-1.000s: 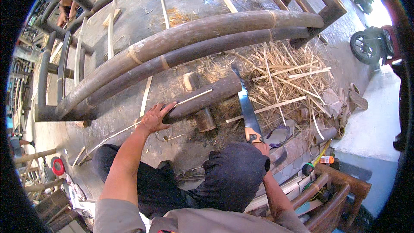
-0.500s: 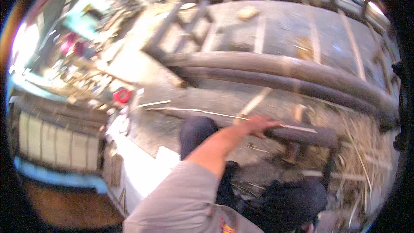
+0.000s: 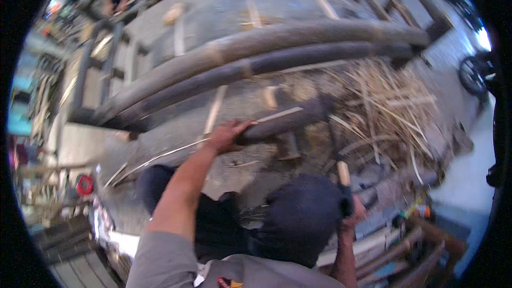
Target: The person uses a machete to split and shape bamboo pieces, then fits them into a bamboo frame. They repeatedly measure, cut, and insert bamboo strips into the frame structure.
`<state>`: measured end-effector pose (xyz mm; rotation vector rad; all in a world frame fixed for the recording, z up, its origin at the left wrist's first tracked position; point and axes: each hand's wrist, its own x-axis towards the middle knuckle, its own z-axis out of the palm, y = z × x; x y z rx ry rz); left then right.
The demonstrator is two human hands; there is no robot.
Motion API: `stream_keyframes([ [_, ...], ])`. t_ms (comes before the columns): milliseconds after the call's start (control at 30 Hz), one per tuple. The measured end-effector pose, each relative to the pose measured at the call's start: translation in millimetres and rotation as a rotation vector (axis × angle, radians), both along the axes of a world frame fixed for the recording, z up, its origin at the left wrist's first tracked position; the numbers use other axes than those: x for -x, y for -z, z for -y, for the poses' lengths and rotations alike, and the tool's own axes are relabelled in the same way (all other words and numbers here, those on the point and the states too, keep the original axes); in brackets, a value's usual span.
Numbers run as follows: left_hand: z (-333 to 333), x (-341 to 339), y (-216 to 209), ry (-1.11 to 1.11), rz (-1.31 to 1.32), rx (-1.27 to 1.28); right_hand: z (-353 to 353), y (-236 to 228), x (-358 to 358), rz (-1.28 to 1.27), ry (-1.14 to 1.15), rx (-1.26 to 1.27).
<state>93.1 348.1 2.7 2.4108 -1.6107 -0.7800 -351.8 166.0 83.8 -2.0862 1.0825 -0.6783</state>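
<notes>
My left hand point(image 3: 229, 134) is closed around a thin pale bamboo strip point(image 3: 277, 114) and presses it onto a short dark log point(image 3: 298, 120) in front of my knees. The strip's long tail point(image 3: 165, 156) runs out to the left past my wrist. At the lower right, beside my knee, my right hand point(image 3: 356, 213) is closed on a dark tool with a tan wooden end point(image 3: 343, 173). My knee partly hides the grip, and I cannot make out the tool's kind.
Beyond the log lies a frame of thick bamboo poles point(image 3: 298, 34). A heap of split strips point(image 3: 389, 101) covers the floor at right, with a black wheel point(image 3: 472, 74) farther off. A red coil point(image 3: 84, 185) is at left. Another person's hand point(image 3: 120, 0) shows far left.
My view has swung right, so everything has shifted left. My right hand with the dark tool and the heap of strips have come into sight. My left hand stays at the log.
</notes>
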Motion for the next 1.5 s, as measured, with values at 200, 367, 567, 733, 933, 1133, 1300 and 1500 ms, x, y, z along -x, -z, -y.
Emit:
stream_keyframes([
  [200, 0.0, 0.5, -24.7, 0.029, 0.030, -0.003, -11.2, -9.8, -14.9, 0.023, -0.068, -0.038],
  [367, 2.3, 1.9, -22.1, 0.034, 0.014, 0.011, -12.9, -19.0, -1.4, 0.043, -0.212, -0.017],
  [567, 3.7, 1.2, -22.7, 0.045, 0.042, -0.011, -9.8, -25.3, -27.3, 0.015, -0.188, -0.100],
  [733, 1.1, 0.5, -17.6, 0.051, 0.039, 0.020, 7.8, -24.1, -83.4, -0.046, -0.186, -0.246],
  [933, -1.9, -2.7, -12.2, 0.058, 0.075, 0.022, -0.4, -40.6, -74.7, 0.087, -0.198, -0.101],
  [1133, -6.2, -6.6, -9.3, -0.047, -0.036, 0.062, 16.7, -19.8, -114.0, 0.052, -0.124, -0.284],
  [1300, -27.7, -39.4, 1.4, -0.383, 0.037, 0.082, 21.0, -27.3, -84.1, 0.184, 0.118, -0.589],
  [1500, 26.3, 2.8, -9.0, -0.331, 0.383, 0.359, 12.2, -41.7, -10.1, 0.278, 0.143, -0.422],
])
